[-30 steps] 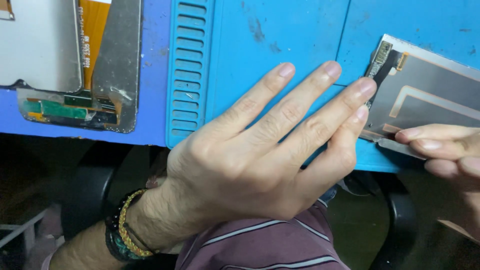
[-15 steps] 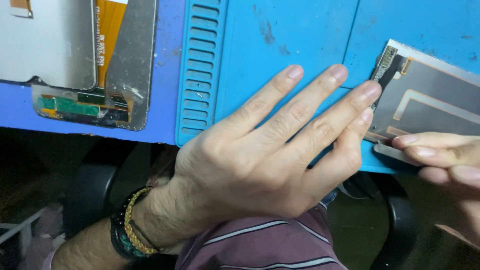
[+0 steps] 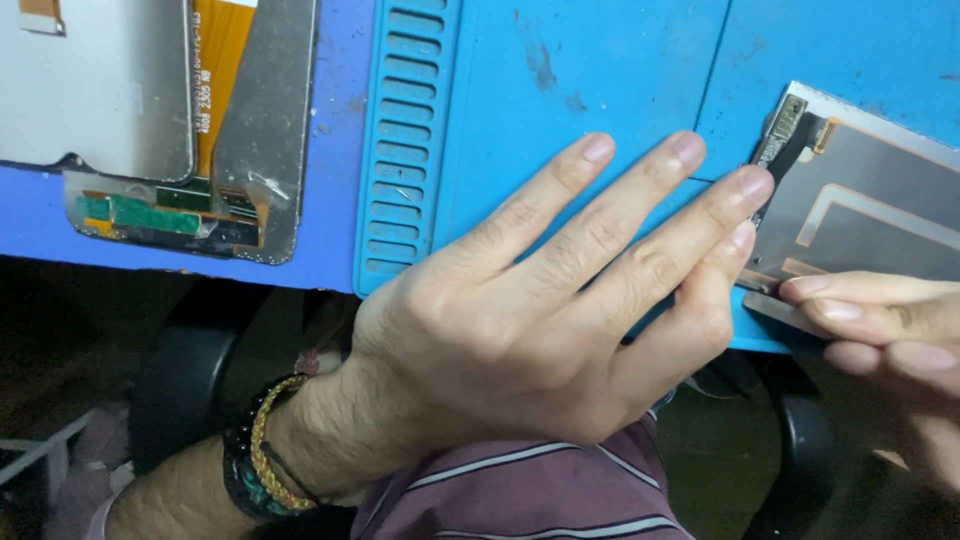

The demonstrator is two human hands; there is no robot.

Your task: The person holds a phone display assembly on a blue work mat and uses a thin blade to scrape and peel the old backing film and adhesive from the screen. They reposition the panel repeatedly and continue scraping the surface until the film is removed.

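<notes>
A blue work mat (image 3: 580,90) covers the bench. The left hand (image 3: 540,320) lies flat on it, fingers spread, holding nothing, fingertips touching the grey display panel (image 3: 870,210) at the mat's right edge. The panel's long axis runs off frame to the right, its connector end pointing left. The right hand (image 3: 880,320) pinches the panel's near edge. A dismantled screen assembly (image 3: 150,120) lies left of the mat.
</notes>
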